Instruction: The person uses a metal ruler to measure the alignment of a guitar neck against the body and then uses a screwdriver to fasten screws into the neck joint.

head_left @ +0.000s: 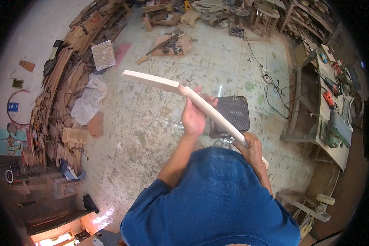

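A long, pale, curved wooden piece (218, 116) is held up slantwise in front of me, with a step along its length and a wider far-left part. My left hand (194, 119) cradles it near that step, palm turned up, thumb on the near side and fingers showing past the far side. Lower down on the right, my right hand (252, 148) is wrapped around the piece near its other end, whose tip pokes out below the hand. Behind the wood, a dark stool-like object with a textured top (235, 111) stands on the floor.
Stacked boards and scrap wood (61, 78) line the left wall, beside a white plastic sheet (90, 100). A workbench (336, 151) with power tools stands on the right. Black cables (270, 88) trail over the floor. Tools lie on a board (172, 44) ahead.
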Tool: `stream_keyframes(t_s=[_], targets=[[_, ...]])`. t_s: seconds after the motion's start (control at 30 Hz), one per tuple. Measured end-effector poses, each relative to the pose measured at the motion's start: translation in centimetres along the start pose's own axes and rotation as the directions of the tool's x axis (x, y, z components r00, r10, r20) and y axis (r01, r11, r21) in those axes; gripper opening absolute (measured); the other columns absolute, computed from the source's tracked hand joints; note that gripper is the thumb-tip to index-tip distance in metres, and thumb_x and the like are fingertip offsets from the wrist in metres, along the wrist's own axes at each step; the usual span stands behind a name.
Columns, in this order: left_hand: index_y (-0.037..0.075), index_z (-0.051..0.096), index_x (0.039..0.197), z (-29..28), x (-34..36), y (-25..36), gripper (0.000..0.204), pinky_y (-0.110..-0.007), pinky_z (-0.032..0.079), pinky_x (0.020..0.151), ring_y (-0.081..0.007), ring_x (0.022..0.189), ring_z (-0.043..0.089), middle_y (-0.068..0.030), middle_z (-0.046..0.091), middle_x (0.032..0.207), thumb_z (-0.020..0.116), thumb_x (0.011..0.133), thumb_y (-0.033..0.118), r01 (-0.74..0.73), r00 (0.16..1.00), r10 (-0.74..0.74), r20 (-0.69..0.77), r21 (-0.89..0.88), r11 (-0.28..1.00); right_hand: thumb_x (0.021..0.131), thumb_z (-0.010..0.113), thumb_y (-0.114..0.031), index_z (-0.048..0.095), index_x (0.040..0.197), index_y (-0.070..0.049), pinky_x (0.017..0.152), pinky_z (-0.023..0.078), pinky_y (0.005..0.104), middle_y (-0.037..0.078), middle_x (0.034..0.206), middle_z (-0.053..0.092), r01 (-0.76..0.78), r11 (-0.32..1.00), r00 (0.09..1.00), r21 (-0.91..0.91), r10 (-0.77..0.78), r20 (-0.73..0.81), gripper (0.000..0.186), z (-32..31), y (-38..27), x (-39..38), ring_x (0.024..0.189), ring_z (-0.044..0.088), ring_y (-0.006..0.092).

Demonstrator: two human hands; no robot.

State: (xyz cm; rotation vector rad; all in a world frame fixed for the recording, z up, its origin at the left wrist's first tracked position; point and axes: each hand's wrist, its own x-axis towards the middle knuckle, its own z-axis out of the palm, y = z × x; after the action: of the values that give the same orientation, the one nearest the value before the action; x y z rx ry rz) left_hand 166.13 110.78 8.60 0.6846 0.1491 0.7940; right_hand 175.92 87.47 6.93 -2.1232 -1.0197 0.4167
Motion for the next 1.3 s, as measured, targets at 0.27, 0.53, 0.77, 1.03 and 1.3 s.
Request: stream_keyframes(t_s=[0.27,0.53,0.77,1.03,1.3], targets=[[0.003,0.04,0.154,0.3,-1.7,-0.2,0.082,-0.052,0.039,0.116,-0.0371,0.124,0.062,-0.0219,0.067,0.124,0.068,0.094,0.052,0.022,0.873,-0.205,0.442,0.385,0.922,0.076,0.079,0.001,0.076,0.11,-0.006,0.093,0.052,0.0387,0.01,0.11,0.075,0.035,0.999,0.949,-0.003,-0.034,-0.312,0.034,2.0,6.1,2.2,0.106,0.068,0.0303],[0.001,0.059,0.121,1.1,-1.1,-4.0,0.044,-0.059,0.034,0.114,-0.0404,0.128,0.06,-0.0218,0.067,0.124,0.063,0.101,0.04,-0.332,0.629,-0.066,0.775,0.344,0.879,0.072,0.075,0.009,0.075,0.112,-0.007,0.09,0.055,0.0391,0.013,0.11,0.075,0.094,0.993,0.928,0.074,-0.06,-0.369,0.044,2.3,8.7,5.6,0.103,0.071,0.032],[0.001,0.058,0.119,2.5,-2.2,-2.7,0.037,-0.056,0.03,0.119,-0.0384,0.127,0.06,-0.0219,0.067,0.124,0.059,0.104,0.035,-0.334,0.662,-0.159,0.732,0.479,0.812,0.074,0.074,0.008,0.076,0.113,-0.008,0.091,0.056,0.039,0.014,0.113,0.076,0.106,0.986,0.938,0.13,-0.056,-0.341,0.042,3.8,9.4,5.7,0.102,0.071,0.0319],[0.002,0.054,0.117,1.8,-2.3,-1.8,0.036,-0.054,0.035,0.12,-0.0344,0.12,0.065,-0.0208,0.07,0.116,0.063,0.101,0.033,-0.165,0.879,-0.074,0.471,0.446,0.88,0.073,0.08,-0.001,0.075,0.107,-0.005,0.086,0.054,0.0405,0.014,0.103,0.075,0.088,0.996,0.978,0.023,-0.082,-0.193,0.034,2.2,8.5,4.4,0.097,0.07,0.0331],[0.004,0.054,0.123,-1.3,-1.9,-2.0,0.032,-0.053,0.038,0.117,-0.0351,0.127,0.059,-0.0209,0.067,0.123,0.063,0.102,0.025,0.052,0.925,-0.171,0.339,0.333,0.942,0.078,0.082,-0.011,0.075,0.106,-0.005,0.077,0.054,0.0416,0.015,0.096,0.073,0.0,1.0,0.998,0.019,0.001,-0.055,0.03,0.5,7.3,2.0,0.086,0.071,0.0344]])
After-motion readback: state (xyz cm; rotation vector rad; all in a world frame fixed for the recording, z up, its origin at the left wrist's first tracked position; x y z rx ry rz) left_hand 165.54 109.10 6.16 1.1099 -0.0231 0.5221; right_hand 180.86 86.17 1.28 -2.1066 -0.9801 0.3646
